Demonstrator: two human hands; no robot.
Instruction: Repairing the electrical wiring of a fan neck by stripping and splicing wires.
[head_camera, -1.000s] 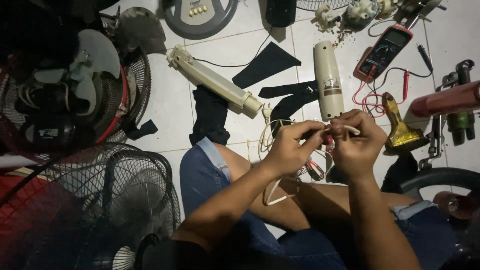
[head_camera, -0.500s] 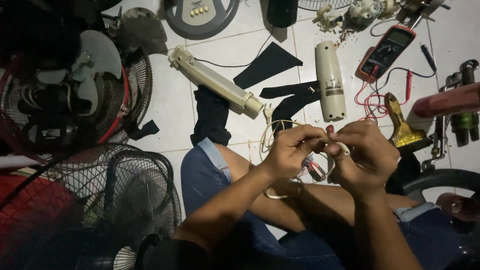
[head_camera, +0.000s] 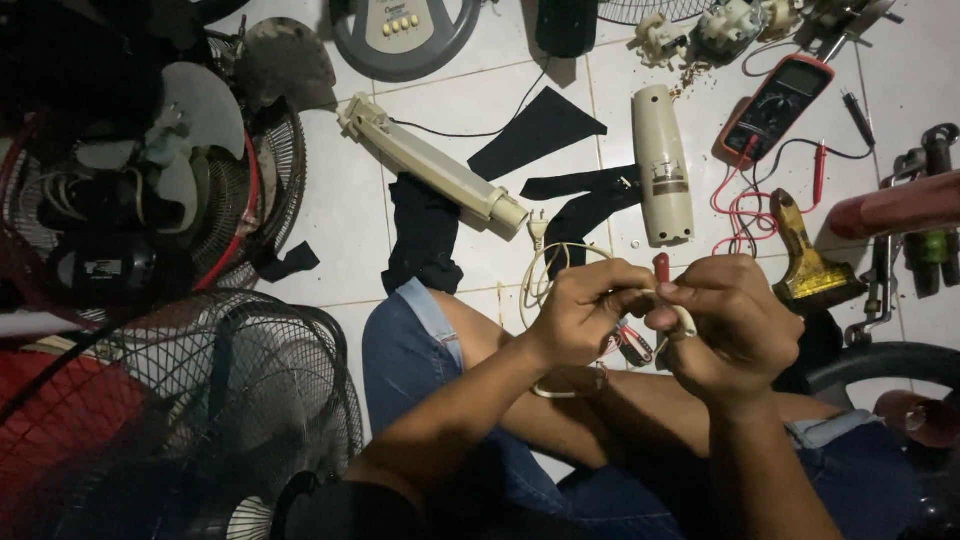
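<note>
Left hand and right hand meet over the lap, both pinched tight on a cream cable. A red-handled tool sticks up between the fingertips, just above the pinch. The cable loops away left of the grip and under the left wrist. Beyond the hands on the tiles: a cream fan column, a multimeter with red leads, and a brush just right of the grip.

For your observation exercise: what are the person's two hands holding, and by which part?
Both the left hand and right hand pinch a cream power cord near one end; the exact part is hidden.
</note>
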